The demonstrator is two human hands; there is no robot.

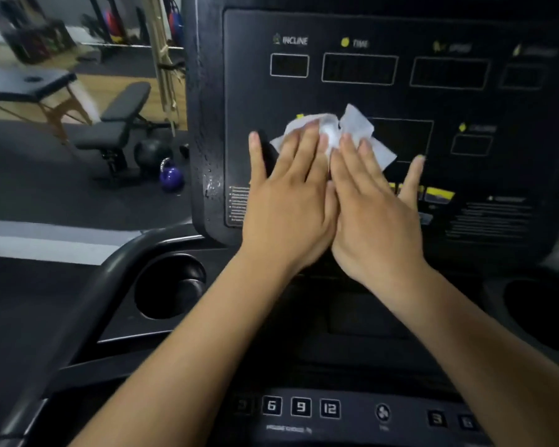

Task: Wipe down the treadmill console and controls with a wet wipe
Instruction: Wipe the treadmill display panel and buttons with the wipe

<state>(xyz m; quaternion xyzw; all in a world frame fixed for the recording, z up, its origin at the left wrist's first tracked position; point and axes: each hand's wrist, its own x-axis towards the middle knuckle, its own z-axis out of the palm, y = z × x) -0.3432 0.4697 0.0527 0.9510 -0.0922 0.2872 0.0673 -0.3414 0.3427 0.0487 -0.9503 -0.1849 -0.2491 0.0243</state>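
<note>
Wiping step in hand, on the upright face of the treadmill console (400, 101). Pressing a crumpled white wet wipe (352, 127) against the middle of the panel, just below the TIME window (359, 69), with left hand (288, 201) and right hand (371, 208) side by side and touching. Spread flat with straight fingers, gripping nothing, only pinning the wipe under the fingertips. Probably early to midway, judging by wet-looking specks on the left bezel (212, 185) alone. Next, likely calls for sweeping right and up across the far display windows with even pressure, then dropping to the near strip of number buttons (300, 407) and fan button (383, 412).
</note>
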